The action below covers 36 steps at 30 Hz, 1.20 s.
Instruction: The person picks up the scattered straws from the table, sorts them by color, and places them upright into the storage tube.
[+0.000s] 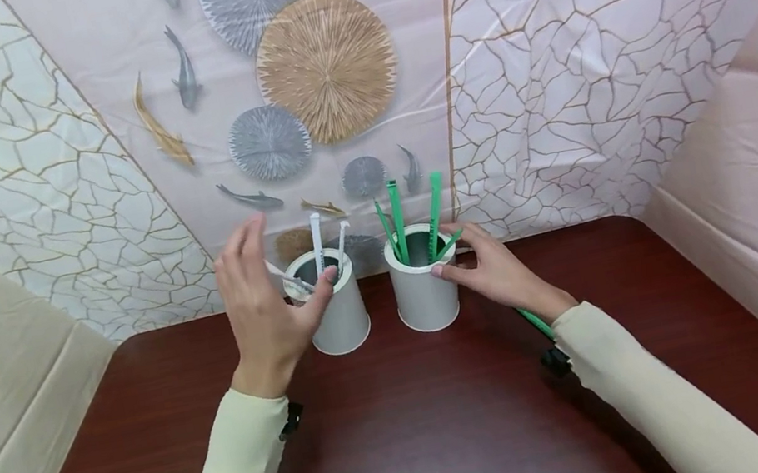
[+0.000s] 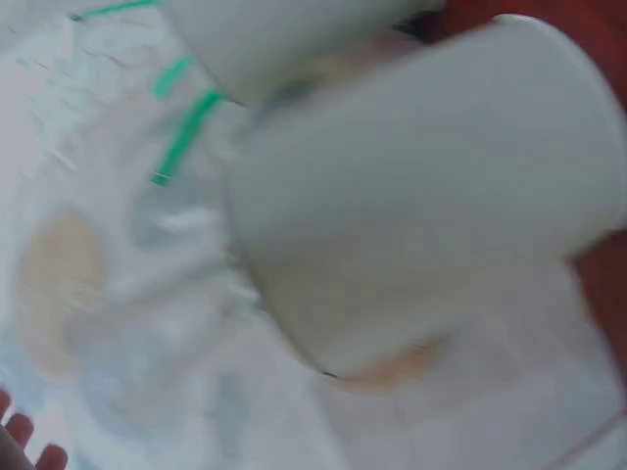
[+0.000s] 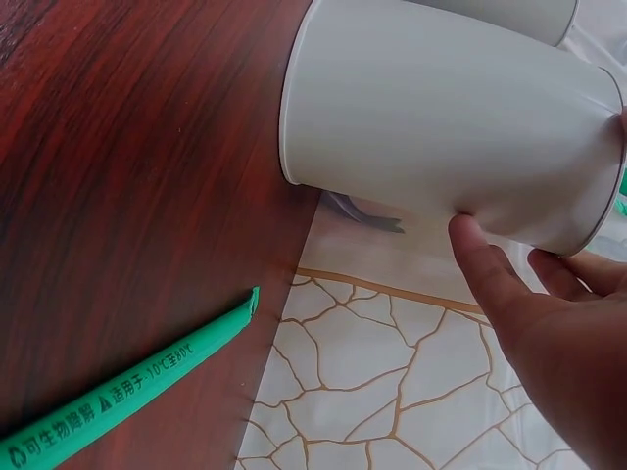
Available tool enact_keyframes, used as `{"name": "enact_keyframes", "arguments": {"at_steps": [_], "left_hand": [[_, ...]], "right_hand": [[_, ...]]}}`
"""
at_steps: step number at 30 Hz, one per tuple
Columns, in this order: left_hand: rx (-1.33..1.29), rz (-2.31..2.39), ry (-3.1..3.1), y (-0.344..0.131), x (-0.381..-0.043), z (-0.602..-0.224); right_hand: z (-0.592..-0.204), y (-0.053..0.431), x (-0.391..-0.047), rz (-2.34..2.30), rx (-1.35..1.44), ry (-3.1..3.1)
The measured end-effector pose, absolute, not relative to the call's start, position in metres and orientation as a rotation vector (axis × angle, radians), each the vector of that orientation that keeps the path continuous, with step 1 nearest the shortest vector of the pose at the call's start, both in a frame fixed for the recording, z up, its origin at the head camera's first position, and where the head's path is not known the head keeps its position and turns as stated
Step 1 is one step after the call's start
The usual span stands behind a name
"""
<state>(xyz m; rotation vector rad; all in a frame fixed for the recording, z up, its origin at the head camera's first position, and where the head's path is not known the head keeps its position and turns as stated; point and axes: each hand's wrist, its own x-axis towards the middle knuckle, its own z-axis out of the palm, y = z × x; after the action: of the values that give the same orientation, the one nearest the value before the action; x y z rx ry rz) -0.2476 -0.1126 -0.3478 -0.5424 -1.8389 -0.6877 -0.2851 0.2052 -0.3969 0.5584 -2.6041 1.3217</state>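
Observation:
Two pale grey cups stand side by side near the table's back edge in the head view. The left cup [image 1: 341,323] holds several white paper-wrapped straws [image 1: 317,240]; the right cup [image 1: 428,301] holds several green-wrapped straws [image 1: 398,220]. My left hand [image 1: 261,312] is at the left cup's left side, fingers raised and spread, thumb by the rim. Whether that thumb touches the cup is unclear. With my right hand [image 1: 500,276] I grip the right cup near its rim. The right wrist view shows my fingertips on the cup wall [image 3: 441,117].
A loose green-wrapped straw [image 3: 127,387] lies on the dark red-brown table [image 1: 421,432], partly under my right wrist in the head view. Behind the cups hangs a patterned cloth [image 1: 548,71]. Beige cloth [image 1: 5,404] borders the sides.

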Motion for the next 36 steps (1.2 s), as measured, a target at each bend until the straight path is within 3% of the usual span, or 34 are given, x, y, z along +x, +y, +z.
{"name": "enact_keyframes", "arguments": {"at_steps": [5, 9, 16, 26, 36], "left_hand": [[-0.699, -0.728, -1.951, -0.08, -0.229, -0.33], [-0.645, -0.836, -2.331, -0.056, -0.223, -0.334], [-0.492, -1.077, -2.68, -0.029, -0.253, -0.366], [-0.643, -1.249, -2.592, -0.015, -0.295, -0.403], [-0.643, -1.23, -2.588, -0.005, -0.308, -0.411]], "right_hand": [[-0.395, 0.205, -0.283, 1.336, 0.55, -2.609], [-0.394, 0.204, -0.282, 1.33, 0.541, -2.625], [-0.396, 0.208, -0.28, 1.383, 0.525, -2.612], [-0.399, 0.214, -0.279, 1.468, 0.591, -2.579], [-0.399, 0.224, -0.273, 1.479, 0.594, -2.616]]}}
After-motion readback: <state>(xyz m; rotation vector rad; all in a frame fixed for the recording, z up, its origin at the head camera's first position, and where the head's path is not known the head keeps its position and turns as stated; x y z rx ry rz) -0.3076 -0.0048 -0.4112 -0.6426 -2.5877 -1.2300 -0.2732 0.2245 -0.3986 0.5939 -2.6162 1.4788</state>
